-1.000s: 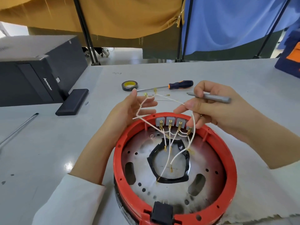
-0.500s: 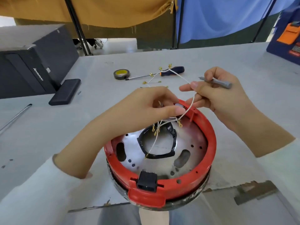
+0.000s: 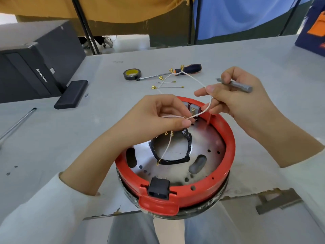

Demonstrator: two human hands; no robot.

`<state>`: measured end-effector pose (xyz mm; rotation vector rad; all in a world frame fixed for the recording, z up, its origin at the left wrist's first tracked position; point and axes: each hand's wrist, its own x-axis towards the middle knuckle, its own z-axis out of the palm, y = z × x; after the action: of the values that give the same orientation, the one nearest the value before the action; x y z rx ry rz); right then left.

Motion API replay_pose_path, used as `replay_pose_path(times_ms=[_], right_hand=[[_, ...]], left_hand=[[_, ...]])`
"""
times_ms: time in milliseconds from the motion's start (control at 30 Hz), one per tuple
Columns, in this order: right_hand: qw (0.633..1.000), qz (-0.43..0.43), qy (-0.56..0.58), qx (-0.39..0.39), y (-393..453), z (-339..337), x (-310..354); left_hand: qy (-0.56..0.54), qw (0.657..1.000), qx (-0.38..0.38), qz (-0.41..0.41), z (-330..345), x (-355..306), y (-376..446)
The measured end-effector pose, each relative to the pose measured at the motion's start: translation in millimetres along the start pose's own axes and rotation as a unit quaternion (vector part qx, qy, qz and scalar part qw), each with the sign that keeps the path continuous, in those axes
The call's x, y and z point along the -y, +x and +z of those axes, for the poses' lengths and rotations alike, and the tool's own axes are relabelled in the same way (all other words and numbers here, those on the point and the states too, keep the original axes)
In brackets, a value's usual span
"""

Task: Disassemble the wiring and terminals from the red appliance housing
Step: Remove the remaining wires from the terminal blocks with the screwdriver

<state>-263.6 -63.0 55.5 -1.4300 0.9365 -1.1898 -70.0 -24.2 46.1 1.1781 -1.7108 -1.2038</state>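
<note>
Both grips pinching white wires [image 3: 202,112] above red housing [image 3: 226,155] on scuffed grey tabletop [image 3: 70,138], draped yellow [image 3: 123,9] and blue cloths [image 3: 246,14] behind.

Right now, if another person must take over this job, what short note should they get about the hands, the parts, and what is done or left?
Left hand pinches white wires over the red housing.
Right hand holds the same wires and a grey tool.
Loose wire ends with brass terminals lie on the table, near the screwdriver and tape roll.
Done: several terminals hang free.
Left: wires by the grey terminal block look attached; black socket remains.
</note>
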Motion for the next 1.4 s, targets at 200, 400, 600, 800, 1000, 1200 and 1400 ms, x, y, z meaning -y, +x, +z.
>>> replay_pose_path(times_ms=[200,400,600,800,1000,1200,1400], right_hand=[[0.991,-0.067,-0.113,-0.012,-2,3,-10],[0.952,-0.159,-0.262,-0.001,-6,2,-21],[0.969,-0.132,-0.211,0.002,-6,5,-18],[0.988,-0.078,-0.127,0.038,-3,10,-8],[0.997,0.015,-0.013,0.072,12,8,14],[0.989,0.115,0.071,0.061,41,6,25],[0.986,0.157,0.058,-0.012,76,-9,10]], left_hand=[[-0.029,0.998,-0.048,0.017,3,3,-2],[-0.129,0.989,-0.059,-0.035,-3,8,0],[-0.160,0.986,-0.023,-0.042,-8,11,0],[-0.095,0.995,-0.012,-0.033,-9,7,-3],[0.008,0.999,-0.041,0.033,-46,-16,-6],[0.049,0.983,-0.180,-0.005,-51,23,32],[-0.021,0.989,-0.137,-0.049,-50,40,44]])
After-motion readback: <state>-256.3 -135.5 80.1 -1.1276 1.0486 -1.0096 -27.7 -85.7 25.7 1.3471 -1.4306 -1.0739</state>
